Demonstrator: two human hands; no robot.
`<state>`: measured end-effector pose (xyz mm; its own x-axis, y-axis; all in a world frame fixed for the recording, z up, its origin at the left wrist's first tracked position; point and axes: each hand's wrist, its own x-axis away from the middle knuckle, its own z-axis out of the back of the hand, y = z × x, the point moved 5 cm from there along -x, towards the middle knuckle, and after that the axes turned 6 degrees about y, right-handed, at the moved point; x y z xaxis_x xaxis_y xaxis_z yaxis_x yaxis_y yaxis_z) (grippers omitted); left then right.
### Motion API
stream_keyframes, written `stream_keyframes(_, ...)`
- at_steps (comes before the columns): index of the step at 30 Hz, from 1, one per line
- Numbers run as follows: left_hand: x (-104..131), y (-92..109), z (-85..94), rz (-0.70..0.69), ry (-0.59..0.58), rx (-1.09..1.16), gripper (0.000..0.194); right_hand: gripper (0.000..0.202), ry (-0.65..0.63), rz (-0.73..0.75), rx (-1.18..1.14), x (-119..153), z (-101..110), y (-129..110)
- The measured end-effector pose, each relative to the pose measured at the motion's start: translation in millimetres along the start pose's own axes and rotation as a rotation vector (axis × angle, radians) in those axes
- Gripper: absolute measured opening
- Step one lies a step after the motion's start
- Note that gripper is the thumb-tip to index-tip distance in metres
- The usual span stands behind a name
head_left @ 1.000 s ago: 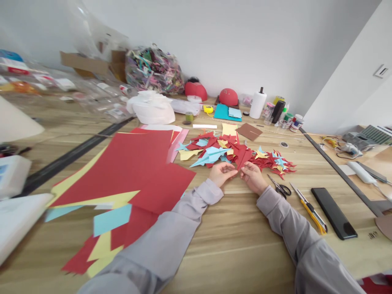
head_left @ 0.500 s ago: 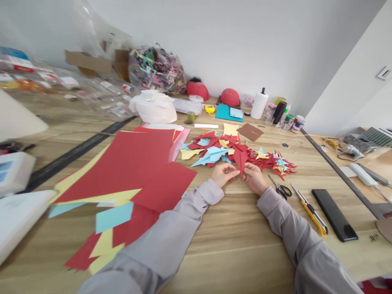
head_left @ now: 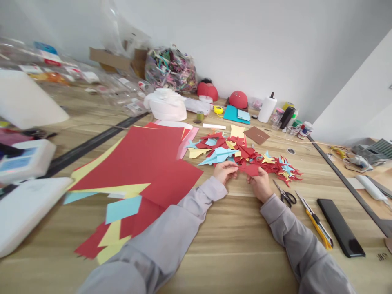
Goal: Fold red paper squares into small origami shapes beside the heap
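Red paper (head_left: 251,170) sits pinched in the narrow grip of left hand (head_left: 225,171) and right hand (head_left: 262,186), near folded-paper pile (head_left: 221,155); such thinness calls for light pressure.

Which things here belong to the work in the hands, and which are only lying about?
In use or seemingly related:
- red paper between left hand and right hand
- folded paper pieces
- large red sheet

Apparently just lying about:
- black phone
- yellow tape measure
- white bottle
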<state>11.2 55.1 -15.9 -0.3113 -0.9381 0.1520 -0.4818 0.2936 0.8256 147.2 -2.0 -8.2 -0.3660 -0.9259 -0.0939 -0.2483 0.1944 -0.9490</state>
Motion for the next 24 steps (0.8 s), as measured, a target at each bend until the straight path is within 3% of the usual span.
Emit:
stream_keyframes(7,-6.0,0.1,5.8,0.027,0.054,0.121,0.018,0.012,0.02,0.164,0.252,11.8,-7.0,-12.7)
stream_keyframes(12,-9.0,-1.8,10.7,0.055,0.1,0.213,0.015,0.003,0.124,0.202,0.313,12.5,-8.0,-14.9)
stream_keyframes(17,-8.4,-3.7,8.9,0.069,0.078,0.226,0.015,0.006,0.216,0.183,0.332,-4.4,-18.5,-17.6)
stream_keyframes(24,-5.6,-2.2,5.3,0.069,0.044,0.194,0.015,0.012,0.227,0.191,0.425,-46.7,-61.3,-25.1)
